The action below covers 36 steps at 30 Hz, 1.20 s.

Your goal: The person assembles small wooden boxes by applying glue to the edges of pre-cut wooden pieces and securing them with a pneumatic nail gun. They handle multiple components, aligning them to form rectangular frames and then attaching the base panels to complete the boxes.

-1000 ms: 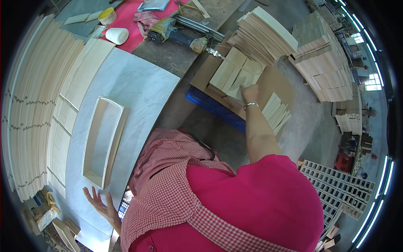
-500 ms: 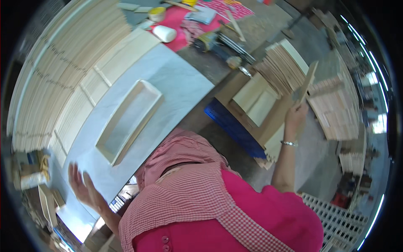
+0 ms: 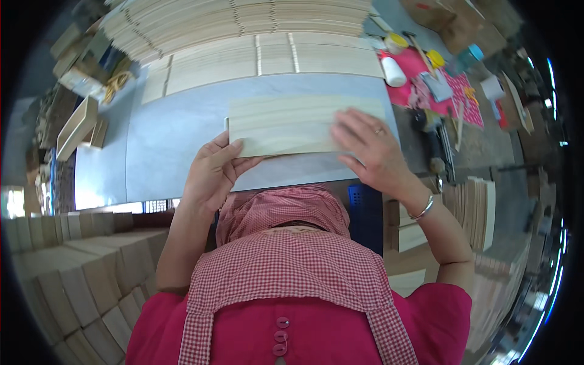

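Observation:
A thin pale wooden panel (image 3: 286, 125) lies lengthwise in front of me over the grey-white tabletop. My left hand (image 3: 213, 164) grips its near left corner, thumb on top and fingers underneath. A narrow whitish edge shows at the panel's left end; whatever lies beneath is mostly hidden, and the open wooden frame seen earlier is out of sight. Over the panel's right end is my right hand (image 3: 371, 146), its fingers stretched out and smeared by motion. I cannot tell whether they touch the panel. A ring and a metal bracelet are on this hand and wrist.
Stacked wooden slats (image 3: 243, 21) line the table's (image 3: 176, 140) far side. A white bottle (image 3: 394, 72), yellow tubs and tools lie at the far right. Wooden box pieces (image 3: 79, 128) stand at the left. Wooden stacks (image 3: 91, 267) fill the lower left; boards (image 3: 471, 207) stand at the right.
The view has turned from the right back to the table. My right hand has brought a thin panel from the right over the table. My left hand has gone from open to gripping.

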Available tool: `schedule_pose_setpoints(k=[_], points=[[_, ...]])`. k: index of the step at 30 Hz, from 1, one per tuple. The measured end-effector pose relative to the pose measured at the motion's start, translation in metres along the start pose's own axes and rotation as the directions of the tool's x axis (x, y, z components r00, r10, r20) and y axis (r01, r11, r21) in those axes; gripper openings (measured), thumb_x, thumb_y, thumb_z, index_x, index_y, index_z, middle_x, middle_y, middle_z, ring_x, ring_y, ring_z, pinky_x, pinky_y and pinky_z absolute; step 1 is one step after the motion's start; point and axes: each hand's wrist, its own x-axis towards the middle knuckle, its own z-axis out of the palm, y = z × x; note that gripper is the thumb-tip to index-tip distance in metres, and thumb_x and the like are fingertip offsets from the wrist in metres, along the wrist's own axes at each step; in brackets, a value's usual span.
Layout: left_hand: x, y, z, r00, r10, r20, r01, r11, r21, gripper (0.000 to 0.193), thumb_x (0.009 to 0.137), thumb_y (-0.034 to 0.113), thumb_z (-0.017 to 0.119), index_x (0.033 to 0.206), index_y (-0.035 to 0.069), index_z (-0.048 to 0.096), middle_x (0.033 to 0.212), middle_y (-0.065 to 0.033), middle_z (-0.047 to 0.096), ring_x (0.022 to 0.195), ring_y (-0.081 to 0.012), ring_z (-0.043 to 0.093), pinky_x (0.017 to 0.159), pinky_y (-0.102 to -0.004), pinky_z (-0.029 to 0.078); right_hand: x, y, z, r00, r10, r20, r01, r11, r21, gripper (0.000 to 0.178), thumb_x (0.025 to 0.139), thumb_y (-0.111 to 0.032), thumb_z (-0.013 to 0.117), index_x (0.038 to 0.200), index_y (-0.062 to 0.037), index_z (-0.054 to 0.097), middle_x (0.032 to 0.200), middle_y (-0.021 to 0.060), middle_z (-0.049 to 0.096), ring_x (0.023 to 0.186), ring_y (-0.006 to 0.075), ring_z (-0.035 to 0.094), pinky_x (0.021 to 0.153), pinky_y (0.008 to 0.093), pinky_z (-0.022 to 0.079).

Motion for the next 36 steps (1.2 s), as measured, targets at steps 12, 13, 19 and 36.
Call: schedule_pose_setpoints(k=[12,13,19,36], points=[[-0.010,0.006,-0.040,0.989,0.125,-0.084,-0.126,0.992,0.003,0.039,0.105,0.008,0.055,0.138,-0.011,0.049,0.124,-0.0170,0.066,0.111,-0.0226,0.069,0.101,-0.0366,0.058,0.056,0.049,0.002,0.988,0.010,0.152,-0.030,0.991,0.127,0.101,0.061,-0.026,0.092,0.148,-0.0021,0.048,0.154,0.0148,0.046,0.142,0.0355,0.043,0.120,0.0462,0.034],[-0.006,0.001,-0.049,0.985,0.140,-0.102,-0.135,0.989,0.055,0.041,0.102,0.014,0.064,0.135,-0.009,0.056,0.121,-0.0156,0.068,0.107,-0.0210,0.068,0.099,-0.0335,0.055,0.055,0.050,0.002,0.988,0.018,0.154,-0.041,0.988,0.147,0.101,0.060,-0.022,0.092,0.148,-0.0023,0.048,0.153,0.0145,0.047,0.142,0.0353,0.044,0.120,0.0459,0.034],[-0.022,-0.019,-0.080,0.872,0.456,-0.175,-0.056,0.449,0.892,0.043,0.082,0.021,0.085,0.118,0.000,0.073,0.102,-0.0113,0.073,0.097,-0.0194,0.069,0.088,-0.0347,0.055,0.043,0.056,0.006,0.978,0.083,0.190,-0.106,0.988,0.114,0.101,0.058,-0.015,0.091,0.148,-0.0034,0.048,0.152,0.0127,0.049,0.141,0.0333,0.045,0.125,0.0491,0.029],[-0.005,-0.050,-0.045,0.744,0.667,0.034,-0.036,-0.011,0.999,0.018,0.085,0.015,0.080,0.096,0.000,0.078,0.083,-0.0094,0.073,0.080,-0.0242,0.069,0.087,-0.0384,0.048,0.045,0.077,0.039,0.949,0.046,0.312,-0.091,0.987,0.131,0.094,0.067,-0.023,0.089,0.149,-0.0048,0.047,0.154,0.0130,0.048,0.143,0.0298,0.044,0.126,0.0501,0.026]])
